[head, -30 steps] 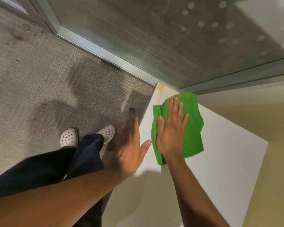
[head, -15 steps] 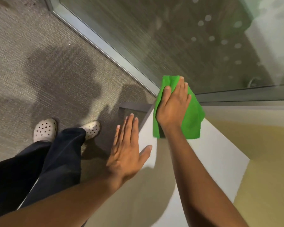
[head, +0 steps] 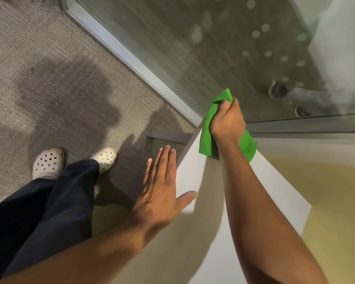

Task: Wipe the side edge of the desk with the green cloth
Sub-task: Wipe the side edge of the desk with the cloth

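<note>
The green cloth (head: 207, 136) is bunched in my right hand (head: 228, 121), whose fingers curl around it at the far corner of the white desk (head: 275, 181), right against the glass wall. The cloth hangs down over that corner and over the desk's side edge (head: 188, 150). My left hand (head: 162, 191) is flat with fingers spread; it hovers at the desk's side edge nearer to me, the thumb over the white top. It holds nothing.
A glass partition (head: 223, 48) with a metal floor frame (head: 135, 60) runs diagonally just beyond the desk corner. Grey carpet (head: 49, 78) lies to the left, where my legs and two white perforated clogs (head: 49, 160) stand. A yellowish surface (head: 326, 201) borders the desk on the right.
My right hand slid the cloth from the desk top out to the far corner and changed from a flat palm to a closed grip. The left hand stayed open by the edge.
</note>
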The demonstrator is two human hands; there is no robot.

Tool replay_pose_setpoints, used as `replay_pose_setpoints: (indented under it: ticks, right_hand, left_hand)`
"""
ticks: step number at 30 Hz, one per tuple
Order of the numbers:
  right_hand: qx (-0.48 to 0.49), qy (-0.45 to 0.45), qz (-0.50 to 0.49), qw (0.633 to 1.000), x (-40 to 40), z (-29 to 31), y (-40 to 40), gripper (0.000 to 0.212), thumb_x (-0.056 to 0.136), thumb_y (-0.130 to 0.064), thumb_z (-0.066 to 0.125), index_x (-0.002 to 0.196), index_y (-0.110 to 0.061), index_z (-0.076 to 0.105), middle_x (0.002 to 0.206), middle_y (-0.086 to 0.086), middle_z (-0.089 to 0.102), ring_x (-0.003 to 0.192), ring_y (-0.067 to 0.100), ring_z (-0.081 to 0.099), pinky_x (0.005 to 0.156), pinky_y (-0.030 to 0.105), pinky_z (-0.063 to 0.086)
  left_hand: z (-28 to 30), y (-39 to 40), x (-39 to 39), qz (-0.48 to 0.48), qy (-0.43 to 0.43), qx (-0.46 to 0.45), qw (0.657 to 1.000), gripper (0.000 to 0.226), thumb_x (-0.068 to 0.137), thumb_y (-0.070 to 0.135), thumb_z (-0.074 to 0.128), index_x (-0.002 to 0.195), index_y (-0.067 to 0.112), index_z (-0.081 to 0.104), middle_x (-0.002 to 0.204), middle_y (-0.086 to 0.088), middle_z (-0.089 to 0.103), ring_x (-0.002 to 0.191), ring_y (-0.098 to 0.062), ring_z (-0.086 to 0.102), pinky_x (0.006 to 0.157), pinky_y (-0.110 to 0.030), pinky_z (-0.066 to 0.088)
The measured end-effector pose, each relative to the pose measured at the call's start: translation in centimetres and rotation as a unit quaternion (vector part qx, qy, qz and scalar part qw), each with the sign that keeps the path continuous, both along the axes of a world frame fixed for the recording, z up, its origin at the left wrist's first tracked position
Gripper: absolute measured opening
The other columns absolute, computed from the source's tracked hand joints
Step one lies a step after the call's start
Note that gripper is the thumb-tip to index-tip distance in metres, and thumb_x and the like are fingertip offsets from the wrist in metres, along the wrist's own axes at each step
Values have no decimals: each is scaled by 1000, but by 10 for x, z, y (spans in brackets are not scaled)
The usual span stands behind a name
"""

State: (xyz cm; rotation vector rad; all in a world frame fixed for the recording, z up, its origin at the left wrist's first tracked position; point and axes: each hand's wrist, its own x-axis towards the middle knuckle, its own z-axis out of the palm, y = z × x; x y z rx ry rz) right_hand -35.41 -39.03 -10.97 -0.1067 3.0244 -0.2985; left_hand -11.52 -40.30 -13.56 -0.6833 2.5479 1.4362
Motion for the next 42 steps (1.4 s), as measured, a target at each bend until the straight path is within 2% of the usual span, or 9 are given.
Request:
replay_pose_setpoints:
  ticks: [5, 10, 13, 17, 20, 25, 30, 37, 42]
  right_hand:
    - [12, 32, -52, 998, 7, 11, 57, 37, 109, -19, 37, 126, 0, 63, 125, 30, 71, 121, 47, 61, 115, 50, 37]
    - [6, 22, -107, 994, -2, 13, 63, 40, 110, -23, 36, 133, -2, 61, 133, 27, 68, 127, 44, 61, 113, 48, 41]
    - [-48, 47, 3, 998, 19, 8, 46, 42, 111, -22, 40, 146, -5, 56, 143, 19, 65, 136, 38, 58, 117, 47, 40]
    - [-60, 19, 171, 983, 75, 0, 48, 56, 114, -33, 29, 168, -21, 20, 178, -5, 19, 166, 14, 12, 135, 40, 4]
    - [-46, -41, 264, 963, 96, 0, 71, 60, 114, -42, 23, 170, -30, 6, 179, -14, 3, 167, 10, -2, 135, 42, -1]
    - [-24, -40, 303, 952, 65, 4, 64, 61, 112, -48, 20, 170, -30, 9, 179, -13, 5, 167, 11, 1, 136, 46, 4]
    - [-58, -42, 183, 981, 7, 5, 28, 62, 110, -49, 24, 163, -19, 38, 173, -1, 34, 159, 19, 35, 127, 46, 34]
    - [-45, -17, 247, 968, 71, 0, 58, 58, 115, -43, 21, 169, -24, 14, 180, -8, 9, 167, 13, 4, 136, 43, 4]
    - [-11, -55, 346, 937, 104, 1, 107, 62, 113, -44, 20, 170, -25, 7, 180, -8, 5, 168, 20, 2, 135, 48, 2]
  left_hand:
    - [1, 0, 0, -1, 3, -6, 1000, 116, 84, 79, 44, 161, 15, -15, 175, -9, -5, 161, -20, -11, 129, -41, -10]
    - [1, -1, -2, 1, 0, 11, 1000, 116, 84, 75, 51, 164, 10, -3, 175, -10, -2, 161, -21, -8, 129, -41, -11]
    - [1, -1, -2, -4, 3, 16, 1000, 117, 85, 74, 55, 164, 9, -2, 175, -10, 0, 161, -21, -7, 130, -45, -3]
    - [1, -1, -1, -13, 6, 7, 1000, 116, 85, 75, 53, 164, 8, 0, 174, -10, 4, 161, -19, -3, 131, -45, 3]
    - [1, -2, 0, -16, 11, 0, 1000, 113, 86, 71, 53, 164, 8, 1, 174, -10, 7, 160, -17, -3, 131, -44, 5]
    - [1, -1, 0, -12, 18, 13, 1000, 111, 87, 72, 52, 164, 6, 5, 174, -11, 10, 160, -18, 0, 131, -44, 6]
    - [2, 1, 1, -11, 14, -8, 1000, 111, 85, 75, 44, 163, 4, 9, 173, -13, 15, 161, -22, 10, 130, -45, 13]
    - [2, 0, 0, -9, 8, -17, 1000, 112, 84, 77, 47, 163, 7, 9, 173, -11, 17, 160, -21, 11, 130, -42, 11]
    - [1, 1, 1, -9, 14, -7, 1000, 108, 87, 75, 49, 163, 6, 14, 172, -12, 21, 159, -22, 16, 129, -36, 4]
